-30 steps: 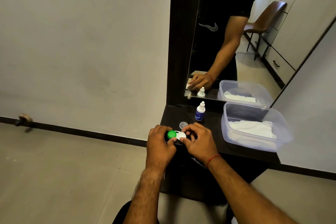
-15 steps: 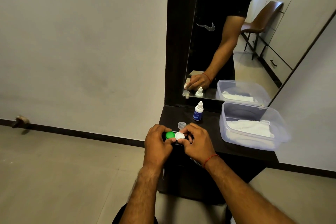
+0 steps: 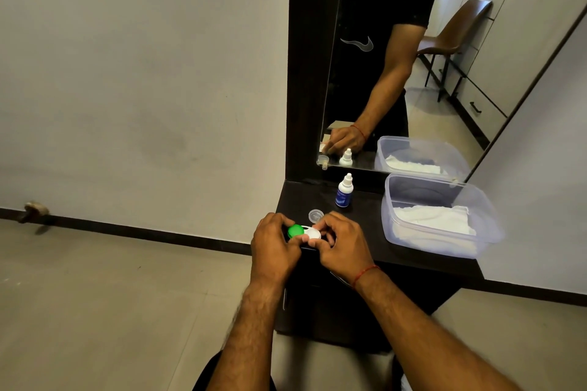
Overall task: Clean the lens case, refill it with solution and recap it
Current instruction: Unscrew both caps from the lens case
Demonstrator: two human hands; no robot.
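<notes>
A left hand (image 3: pixel 274 243) is gripping the green-capped end of a small plastic lens case (image 3: pixel 303 232) at a dark counter (image 3: pixel 365 232)'s near edge, and a right hand (image 3: pixel 341 243) is pinching its white cap (image 3: pixel 313 234). The case is lying left-to-right, caps upward, before a white dropper bottle (image 3: pixel 344 192).
</notes>
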